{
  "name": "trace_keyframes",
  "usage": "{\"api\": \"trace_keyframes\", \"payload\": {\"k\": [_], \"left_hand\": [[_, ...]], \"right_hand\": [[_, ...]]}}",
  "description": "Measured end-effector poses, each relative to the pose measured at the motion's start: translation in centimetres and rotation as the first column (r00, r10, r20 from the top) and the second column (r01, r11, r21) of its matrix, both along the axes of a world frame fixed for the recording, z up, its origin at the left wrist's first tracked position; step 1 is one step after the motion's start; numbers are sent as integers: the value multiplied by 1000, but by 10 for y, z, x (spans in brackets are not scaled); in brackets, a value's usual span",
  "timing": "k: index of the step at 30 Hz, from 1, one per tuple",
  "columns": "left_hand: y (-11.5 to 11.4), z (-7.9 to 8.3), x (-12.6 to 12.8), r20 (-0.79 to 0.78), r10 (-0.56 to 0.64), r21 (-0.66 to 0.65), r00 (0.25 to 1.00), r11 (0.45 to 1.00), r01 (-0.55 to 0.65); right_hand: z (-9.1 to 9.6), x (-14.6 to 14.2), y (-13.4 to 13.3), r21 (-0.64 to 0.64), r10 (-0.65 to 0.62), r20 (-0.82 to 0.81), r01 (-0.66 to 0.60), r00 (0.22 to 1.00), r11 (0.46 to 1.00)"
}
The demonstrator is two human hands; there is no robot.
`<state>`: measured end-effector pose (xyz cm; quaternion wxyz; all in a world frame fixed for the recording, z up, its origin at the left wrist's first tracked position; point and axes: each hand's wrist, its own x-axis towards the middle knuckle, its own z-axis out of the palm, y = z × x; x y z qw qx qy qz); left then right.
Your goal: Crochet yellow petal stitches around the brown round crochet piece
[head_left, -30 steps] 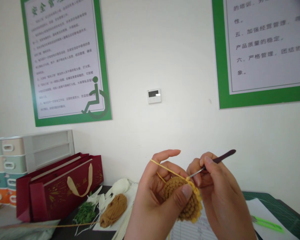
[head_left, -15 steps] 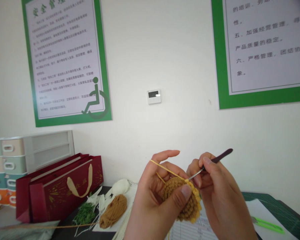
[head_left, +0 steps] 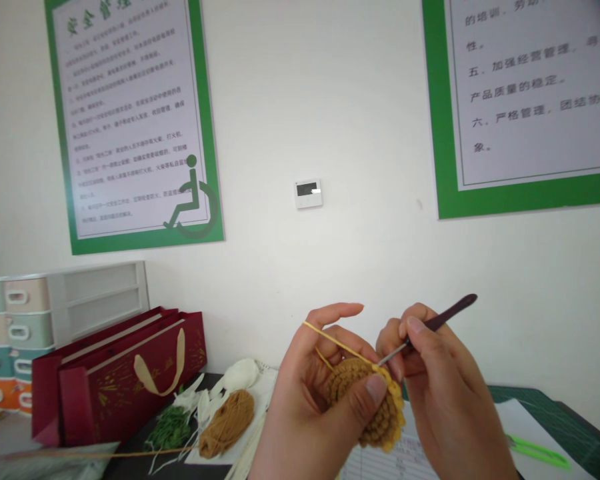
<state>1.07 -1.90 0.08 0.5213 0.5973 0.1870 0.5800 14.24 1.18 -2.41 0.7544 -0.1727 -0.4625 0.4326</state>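
left hand (head_left: 313,407) curled, gripping crocheted disc (head_left: 347,393) above worktop (head_left: 130,463), yellow yarn (head_left: 337,343) strung over its fingers — right hand (head_left: 443,387) pinching crochet hook (head_left: 443,320) at disc's edge | ochre rounds finished — yellow border along one side, other side's rim still bare

Two hands (head_left: 445,393) are seen, and between them are counted one crochet hook (head_left: 443,322) and one crocheted round piece (head_left: 373,407). On the wall, two green-framed posters (head_left: 130,120) and one small white wall panel (head_left: 308,193) are seen. On the surface (head_left: 123,469), one red gift bag (head_left: 120,377) and one skein of brown yarn (head_left: 227,424) are counted.
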Motion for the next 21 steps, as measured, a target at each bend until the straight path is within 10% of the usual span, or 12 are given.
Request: {"api": "trace_keyframes", "payload": {"k": [7, 13, 21], "left_hand": [[0, -1, 1, 4, 3, 4, 1000, 1000, -3], [-1, 2, 5, 68, -18, 18, 998, 1000, 17], [0, 2, 5, 93, 48, -9, 995, 999, -47]], "right_hand": [[3, 1, -3, -63, 153, -35, -155, 988, 986], [9, -2, -4, -217, 454, -230, -501, 860, 838], [4, -1, -1, -172, 410, -121, -425, 904, 888]]}}
